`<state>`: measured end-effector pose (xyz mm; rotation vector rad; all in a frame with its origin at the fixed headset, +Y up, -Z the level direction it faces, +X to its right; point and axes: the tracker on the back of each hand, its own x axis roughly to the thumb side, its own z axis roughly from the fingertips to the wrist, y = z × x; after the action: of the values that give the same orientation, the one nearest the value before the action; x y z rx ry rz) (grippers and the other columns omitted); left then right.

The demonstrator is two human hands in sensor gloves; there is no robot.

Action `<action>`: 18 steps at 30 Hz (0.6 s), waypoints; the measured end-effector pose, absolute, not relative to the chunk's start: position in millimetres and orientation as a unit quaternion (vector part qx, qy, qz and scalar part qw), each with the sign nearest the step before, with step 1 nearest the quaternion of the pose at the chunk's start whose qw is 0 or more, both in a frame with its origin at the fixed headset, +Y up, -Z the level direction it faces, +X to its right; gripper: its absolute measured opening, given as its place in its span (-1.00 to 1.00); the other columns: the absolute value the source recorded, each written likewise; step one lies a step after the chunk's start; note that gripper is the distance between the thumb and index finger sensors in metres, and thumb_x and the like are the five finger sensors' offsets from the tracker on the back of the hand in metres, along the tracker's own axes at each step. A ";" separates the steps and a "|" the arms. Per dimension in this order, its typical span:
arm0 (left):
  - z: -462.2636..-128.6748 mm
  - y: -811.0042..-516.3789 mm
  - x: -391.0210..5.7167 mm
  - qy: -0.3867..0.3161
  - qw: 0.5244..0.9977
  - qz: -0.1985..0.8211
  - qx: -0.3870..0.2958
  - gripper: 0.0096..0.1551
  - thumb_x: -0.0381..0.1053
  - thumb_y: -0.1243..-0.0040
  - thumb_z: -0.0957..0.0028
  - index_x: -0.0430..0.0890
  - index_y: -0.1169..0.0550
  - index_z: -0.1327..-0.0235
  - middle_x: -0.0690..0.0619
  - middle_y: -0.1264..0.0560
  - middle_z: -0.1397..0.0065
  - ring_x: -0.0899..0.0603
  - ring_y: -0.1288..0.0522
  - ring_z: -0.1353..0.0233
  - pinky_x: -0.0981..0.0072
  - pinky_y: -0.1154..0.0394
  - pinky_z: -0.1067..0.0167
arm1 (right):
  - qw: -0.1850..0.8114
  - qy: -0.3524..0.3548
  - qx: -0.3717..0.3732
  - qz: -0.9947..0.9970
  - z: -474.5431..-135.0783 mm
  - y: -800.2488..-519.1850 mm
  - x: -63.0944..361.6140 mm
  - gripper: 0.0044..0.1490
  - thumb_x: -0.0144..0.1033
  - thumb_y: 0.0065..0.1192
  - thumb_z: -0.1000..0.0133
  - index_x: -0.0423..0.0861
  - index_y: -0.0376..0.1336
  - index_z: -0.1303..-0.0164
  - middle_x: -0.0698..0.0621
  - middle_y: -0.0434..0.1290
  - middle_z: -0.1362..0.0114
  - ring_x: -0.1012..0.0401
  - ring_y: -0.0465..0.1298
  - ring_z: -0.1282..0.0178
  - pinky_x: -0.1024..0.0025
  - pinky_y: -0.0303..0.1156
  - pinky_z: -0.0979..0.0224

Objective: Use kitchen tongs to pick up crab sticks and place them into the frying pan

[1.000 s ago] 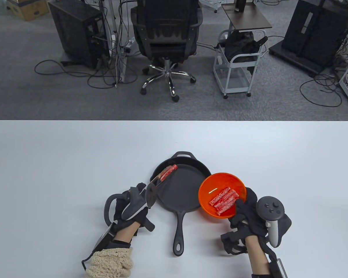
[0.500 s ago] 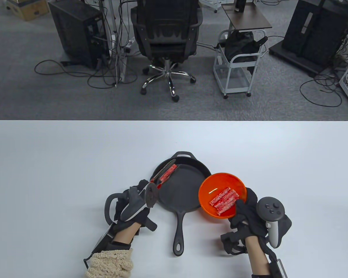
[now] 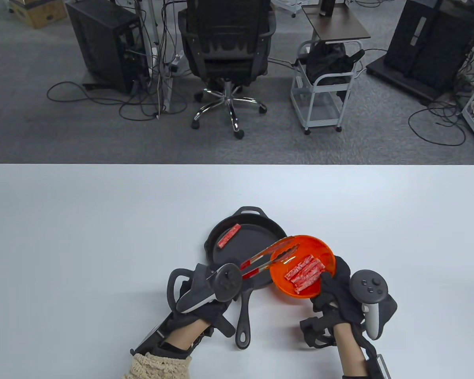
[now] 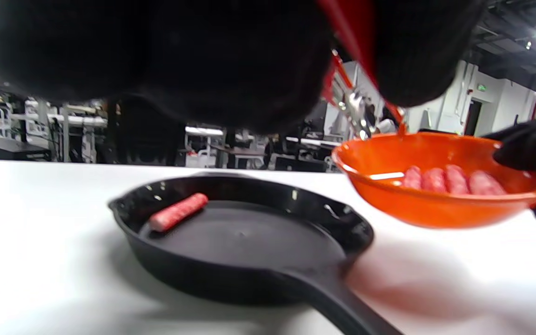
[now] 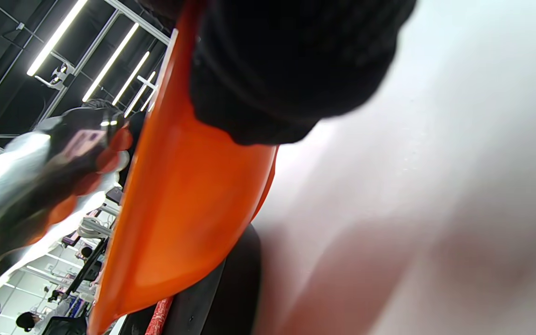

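Your left hand (image 3: 205, 294) grips the kitchen tongs (image 3: 270, 258), their empty tips spread apart over the near rim of the orange bowl (image 3: 300, 244). Your right hand (image 3: 335, 292) holds that bowl tilted by its edge; how the fingers lie under it is hard to make out. Several crab sticks (image 3: 305, 273) lie in the bowl. One crab stick (image 3: 229, 235) rests in the frying pan (image 3: 256, 241) on the table (image 3: 83, 237).

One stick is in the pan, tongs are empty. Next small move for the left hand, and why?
Probably lower the open tongs onto the crab sticks in the orange bowl and squeeze. One stick lies in the pan; the tips hover empty over the bowl's left rim while the right hand holds it tilted.
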<state>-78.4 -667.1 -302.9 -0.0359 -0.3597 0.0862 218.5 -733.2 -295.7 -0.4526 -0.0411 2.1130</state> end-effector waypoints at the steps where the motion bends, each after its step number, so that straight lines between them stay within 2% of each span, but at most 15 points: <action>1: -302.3 -669.8 -75.9 -0.181 0.982 0.040 -0.022 -0.12 0.51 -0.22 -0.12 -0.13 -0.57 -0.40 0.14 -0.75 0.17 0.09 -0.70 0.50 0.17 -0.69 0.42 | 0.471 -0.017 -0.185 0.863 -295.6 -733.5 218.4 -0.21 -0.37 0.00 -0.21 -0.26 -0.08 -0.64 -0.36 0.37 -0.45 0.17 0.69 0.39 0.74 0.72 0.48; 18: -303.2 -681.0 -69.5 -0.191 0.977 0.049 -0.076 -0.12 0.50 -0.22 -0.13 -0.17 -0.60 -0.37 0.10 -0.76 0.15 0.07 -0.72 0.51 0.17 -0.70 0.43 | 0.466 -0.020 -0.175 0.867 -295.3 -733.8 217.4 -0.22 -0.37 0.00 -0.21 -0.26 -0.07 -0.64 -0.37 0.37 -0.44 0.16 0.69 0.40 0.73 0.72 0.49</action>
<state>-69.5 -681.0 -303.2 -0.1528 -0.3847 0.0994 217.4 -733.8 -295.3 -0.4305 -0.0492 2.1286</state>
